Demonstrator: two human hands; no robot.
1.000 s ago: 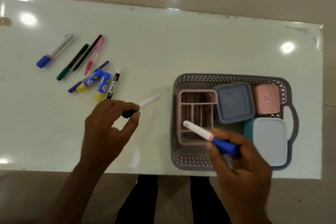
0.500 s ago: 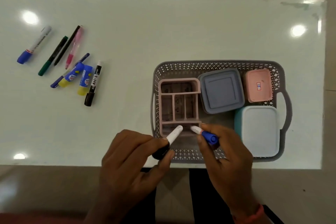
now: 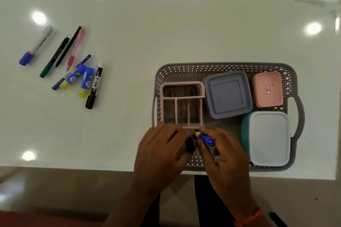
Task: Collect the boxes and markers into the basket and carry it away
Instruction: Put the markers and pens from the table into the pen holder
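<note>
the grey basket [image 3: 221,67] on the table [image 3: 166,33] held three lidded boxes and one pink divided tray [image 3: 181,105]. eight pens, markers and glue sticks lay well apart at the left. the left hand [image 3: 162,147] was clamped on a black-capped marker [image 3: 190,145], the right hand [image 3: 227,155] on a blue-capped marker [image 3: 207,139]; since half a second earlier both had converged, tips nearly touching over the basket's near edge.

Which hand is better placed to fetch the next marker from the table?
Probably the left hand: the loose markers lie on its side. The right hand sits over the basket, farther from them. Both hold markers now.
</note>
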